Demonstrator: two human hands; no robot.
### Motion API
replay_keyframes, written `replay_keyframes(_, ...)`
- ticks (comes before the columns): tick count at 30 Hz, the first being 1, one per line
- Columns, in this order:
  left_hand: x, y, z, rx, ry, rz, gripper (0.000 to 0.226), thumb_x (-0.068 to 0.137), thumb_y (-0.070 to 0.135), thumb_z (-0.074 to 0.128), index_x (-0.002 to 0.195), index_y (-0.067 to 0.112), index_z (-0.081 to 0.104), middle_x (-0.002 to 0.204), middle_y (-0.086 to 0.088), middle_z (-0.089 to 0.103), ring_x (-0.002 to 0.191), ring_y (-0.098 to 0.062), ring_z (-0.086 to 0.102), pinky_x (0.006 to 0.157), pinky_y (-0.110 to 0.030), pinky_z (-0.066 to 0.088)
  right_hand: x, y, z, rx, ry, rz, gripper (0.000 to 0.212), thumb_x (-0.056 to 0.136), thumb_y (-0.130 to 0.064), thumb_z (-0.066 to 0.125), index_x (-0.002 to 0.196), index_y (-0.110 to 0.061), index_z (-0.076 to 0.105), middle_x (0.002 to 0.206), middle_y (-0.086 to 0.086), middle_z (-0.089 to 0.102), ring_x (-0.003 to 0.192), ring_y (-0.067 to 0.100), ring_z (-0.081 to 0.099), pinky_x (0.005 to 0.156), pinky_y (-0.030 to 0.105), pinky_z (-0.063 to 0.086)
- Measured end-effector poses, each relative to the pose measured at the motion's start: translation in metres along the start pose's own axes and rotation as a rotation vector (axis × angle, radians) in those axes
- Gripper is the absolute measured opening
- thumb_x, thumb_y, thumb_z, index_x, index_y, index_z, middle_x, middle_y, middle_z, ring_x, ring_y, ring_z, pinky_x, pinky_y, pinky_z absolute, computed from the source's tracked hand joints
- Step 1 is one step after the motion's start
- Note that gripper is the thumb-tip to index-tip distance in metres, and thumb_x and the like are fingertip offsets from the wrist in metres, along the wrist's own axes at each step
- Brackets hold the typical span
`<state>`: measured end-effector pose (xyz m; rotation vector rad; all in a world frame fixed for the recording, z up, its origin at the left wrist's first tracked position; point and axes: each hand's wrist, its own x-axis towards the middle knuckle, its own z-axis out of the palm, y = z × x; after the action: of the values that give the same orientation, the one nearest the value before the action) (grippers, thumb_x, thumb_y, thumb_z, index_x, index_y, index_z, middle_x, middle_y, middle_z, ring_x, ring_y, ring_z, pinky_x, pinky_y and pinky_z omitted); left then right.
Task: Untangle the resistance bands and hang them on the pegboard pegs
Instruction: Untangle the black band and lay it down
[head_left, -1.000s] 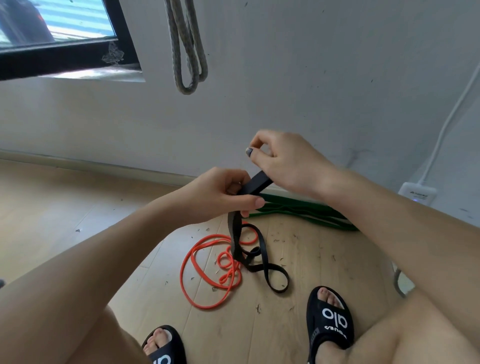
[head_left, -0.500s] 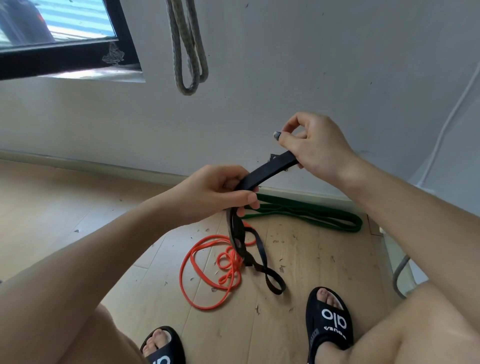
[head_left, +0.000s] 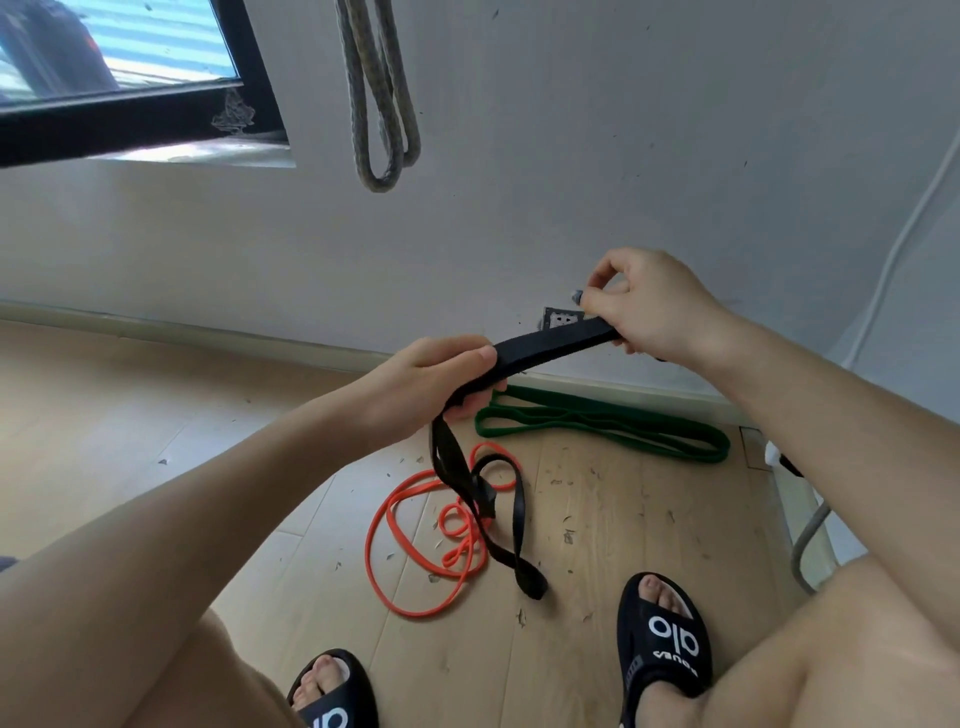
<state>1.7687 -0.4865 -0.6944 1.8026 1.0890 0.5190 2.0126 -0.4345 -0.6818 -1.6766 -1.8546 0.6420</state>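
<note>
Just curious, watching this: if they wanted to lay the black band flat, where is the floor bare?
The wooden floor left of the orange band is bare. A smaller patch lies between the green band and the right sandal. It is crowded in the middle, where the black band dangles over the orange one.

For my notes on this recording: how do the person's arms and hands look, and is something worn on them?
Both forearms are bare up to the frame edge: no sleeves, gloves, watch or bracelets show. No rings are visible on the left hand or the right hand. The right hand's thumbnail carries dark grey polish; the left hand's visible nails look unpainted.
</note>
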Motion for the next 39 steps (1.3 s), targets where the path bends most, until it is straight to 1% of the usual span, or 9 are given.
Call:
replay_keyframes(3,0.002,0.005,0.004,-0.063,-0.013,0.01,0.032,0.112,0.018,0.03,0.093,0.008,0.053,0.071,0.0,0.046,0.062,-0.01,0.041,0.064,-0.018,0.039,0.001,0.007,0.009,-0.094,-0.144,0.007,0.008,0.102,-0.019,0.053,0.097,-0.02,0.06,0.085,0.003,0.071,0.062,0.016,0.069,0.055,0.026,0.043)
replay_keyframes(8,0.007,0.006,0.012,-0.052,-0.022,-0.045,0.029,0.112,0.023,0.035,0.1,0.008,0.057,0.077,0.005,0.056,0.071,-0.013,0.048,0.068,-0.02,0.042,-0.008,-0.018,0.022,-0.044,-0.117,-0.113,0.021,0.108,-0.027,0.041,0.109,-0.025,0.061,0.098,-0.005,0.073,0.095,0.016,0.065,0.084,0.034,0.051)
replay_keyframes(12,0.011,0.004,0.015,-0.181,0.006,-0.069,0.03,0.111,0.022,0.037,0.111,0.009,0.063,0.091,-0.006,0.056,0.078,-0.013,0.053,0.079,-0.03,0.045,-0.022,-0.037,0.039,0.009,-0.24,-0.219,0.033,0.11,-0.038,0.036,0.095,-0.022,0.061,0.088,-0.001,0.068,0.083,0.018,0.061,0.079,0.04,0.049)
replay_keyframes(17,0.013,0.0,0.013,-0.243,0.003,-0.089,0.039,0.111,0.025,0.035,0.123,-0.004,0.059,0.082,-0.002,0.055,0.075,-0.017,0.048,0.086,-0.042,0.042,-0.023,-0.035,0.048,0.152,-0.3,-0.171,0.05,0.108,-0.05,0.035,0.09,-0.01,0.058,0.074,0.006,0.062,0.064,0.018,0.06,0.072,0.047,0.053)
replay_keyframes(21,0.013,-0.004,0.009,-0.288,0.005,-0.124,0.038,0.111,0.031,0.034,0.106,0.008,0.064,0.081,0.0,0.062,0.078,-0.016,0.059,0.091,-0.04,0.049,-0.02,-0.04,0.038,0.234,-0.197,-0.202,0.019,0.104,-0.038,0.056,0.097,-0.021,0.061,0.058,-0.002,0.059,0.048,0.014,0.055,0.055,0.039,0.051)
replay_keyframes(26,0.009,-0.009,0.005,-0.115,-0.059,-0.105,0.044,0.111,0.038,0.027,0.101,0.011,0.06,0.078,0.003,0.062,0.079,-0.015,0.061,0.088,-0.029,0.051,-0.01,-0.04,0.01,0.419,0.042,-0.093,0.012,0.098,-0.028,0.065,0.092,-0.019,0.06,0.063,0.0,0.052,0.043,0.014,0.047,0.049,0.031,0.042)
replay_keyframes(32,0.011,-0.003,0.005,-0.183,0.056,-0.025,0.036,0.111,0.031,0.036,0.089,0.008,0.053,0.064,0.002,0.04,0.055,-0.013,0.033,0.057,-0.023,0.034,-0.008,-0.014,-0.001,0.045,-0.067,-0.016,0.017,0.103,-0.029,0.055,0.098,-0.016,0.064,0.07,0.002,0.068,0.059,0.015,0.061,0.061,0.029,0.049)
replay_keyframes(37,0.012,0.013,0.016,-0.146,0.041,0.091,0.036,0.11,0.03,0.041,0.085,0.012,0.058,0.063,-0.002,0.045,0.054,-0.017,0.035,0.056,-0.027,0.034,-0.012,-0.025,0.021,0.365,-0.258,0.001,0.041,0.108,-0.034,0.038,0.096,-0.011,0.07,0.092,0.011,0.074,0.09,0.021,0.067,0.088,0.034,0.048)
replay_keyframes(39,0.013,0.016,0.02,-0.151,0.039,0.096,0.037,0.11,0.029,0.043,0.081,0.014,0.06,0.061,-0.002,0.046,0.053,-0.016,0.036,0.056,-0.028,0.034,-0.017,-0.032,0.034,0.395,-0.331,-0.067,0.045,0.107,-0.04,0.038,0.087,-0.013,0.068,0.08,0.004,0.071,0.083,0.02,0.066,0.085,0.038,0.049)
